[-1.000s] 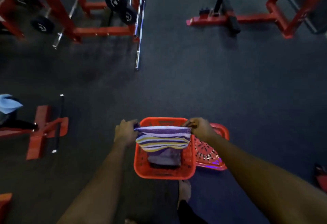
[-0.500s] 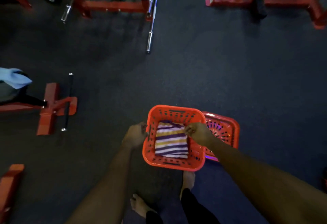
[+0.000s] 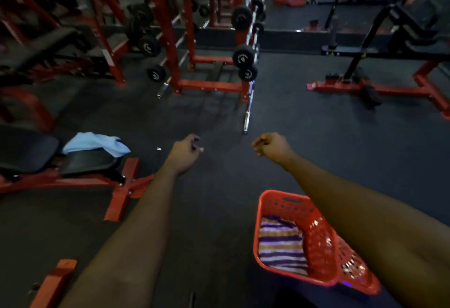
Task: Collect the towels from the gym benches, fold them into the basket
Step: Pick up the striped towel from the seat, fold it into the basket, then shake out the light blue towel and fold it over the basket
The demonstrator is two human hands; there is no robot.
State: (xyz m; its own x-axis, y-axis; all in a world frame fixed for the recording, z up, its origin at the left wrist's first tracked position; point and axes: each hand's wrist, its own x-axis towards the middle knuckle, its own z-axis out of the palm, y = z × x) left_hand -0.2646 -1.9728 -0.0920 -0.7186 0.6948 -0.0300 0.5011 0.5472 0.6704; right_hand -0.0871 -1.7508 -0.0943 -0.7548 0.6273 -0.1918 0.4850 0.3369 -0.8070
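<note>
Dark rubber floor [image 3: 219,112] of a gym, red racks [image 3: 171,39] with weight plates [image 3: 243,56] at the back. Left hand [image 3: 185,153] and right hand [image 3: 271,147] out in front above the floor, fingers loosely curled, grasping nothing. Striped towel [image 3: 280,242] folded flat inside the orange basket [image 3: 283,199], low on the right beside the right forearm, well apart from both hands. Light blue towel [image 3: 96,143] draped over the black bench [image 3: 29,151] at left, near the left hand, not touching.

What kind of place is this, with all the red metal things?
Most likely a gym's weight room. Black weight plates sit on bars in red racks, and a padded bench with a light blue towel on it stands on the dark floor.
</note>
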